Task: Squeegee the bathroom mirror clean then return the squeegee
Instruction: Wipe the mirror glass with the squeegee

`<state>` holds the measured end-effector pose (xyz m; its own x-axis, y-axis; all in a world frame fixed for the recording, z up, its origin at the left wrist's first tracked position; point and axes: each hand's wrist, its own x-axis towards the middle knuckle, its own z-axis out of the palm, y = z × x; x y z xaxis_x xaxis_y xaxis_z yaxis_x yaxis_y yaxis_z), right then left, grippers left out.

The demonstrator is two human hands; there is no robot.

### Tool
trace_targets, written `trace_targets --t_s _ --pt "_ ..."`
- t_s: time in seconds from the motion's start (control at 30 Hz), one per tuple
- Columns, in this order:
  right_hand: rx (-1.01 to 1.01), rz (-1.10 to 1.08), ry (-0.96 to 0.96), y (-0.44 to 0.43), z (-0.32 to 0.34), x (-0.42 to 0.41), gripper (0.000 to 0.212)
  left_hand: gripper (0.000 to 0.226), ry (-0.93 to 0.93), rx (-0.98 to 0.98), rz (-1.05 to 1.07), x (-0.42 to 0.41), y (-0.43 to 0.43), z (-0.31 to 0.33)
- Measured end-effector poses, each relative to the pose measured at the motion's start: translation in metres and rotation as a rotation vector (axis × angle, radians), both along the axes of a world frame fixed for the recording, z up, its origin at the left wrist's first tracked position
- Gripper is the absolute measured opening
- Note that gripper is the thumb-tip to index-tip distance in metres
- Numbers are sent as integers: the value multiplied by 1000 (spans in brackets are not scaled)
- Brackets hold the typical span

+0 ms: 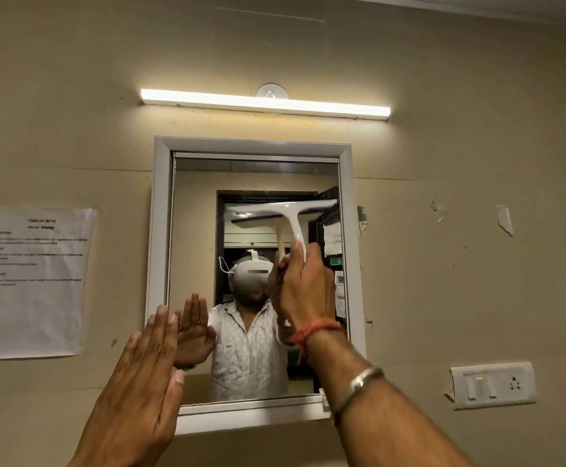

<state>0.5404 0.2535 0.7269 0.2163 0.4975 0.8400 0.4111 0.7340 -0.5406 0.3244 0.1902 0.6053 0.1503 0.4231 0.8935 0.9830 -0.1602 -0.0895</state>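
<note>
A white-framed mirror (162, 230) hangs on the beige wall. My right hand (305, 284) grips the handle of a white T-shaped squeegee (288, 214), whose blade lies across the upper right of the glass, roughly level. My left hand (143, 375) is held flat with fingers together, upright at the mirror's lower left corner; whether it touches the frame I cannot tell. The glass reflects a person with a headset, both hands and the squeegee.
A lit tube light (264, 103) runs above the mirror. A printed sheet (32, 281) is taped to the wall at left. A switch and socket plate (493, 384) sits at lower right. Torn tape scraps (505, 219) cling to the wall right of the mirror.
</note>
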Motion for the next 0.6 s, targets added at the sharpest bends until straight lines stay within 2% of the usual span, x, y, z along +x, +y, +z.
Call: trace_targets --t_s 0.13,0.27,0.4,0.6 --pt "41 -20 15 13 49 2 34 69 8 -14 20 -9 1 0" --pt "-2 -61 38 25 67 9 41 70 13 -24 36 -14 4 -1" --pt "-49 -119 -34 34 43 14 39 70 6 -16 22 -14 9 -6" --pt "-92 -124 -29 45 -36 16 40 70 5 -8 -22 -1 15 -7"
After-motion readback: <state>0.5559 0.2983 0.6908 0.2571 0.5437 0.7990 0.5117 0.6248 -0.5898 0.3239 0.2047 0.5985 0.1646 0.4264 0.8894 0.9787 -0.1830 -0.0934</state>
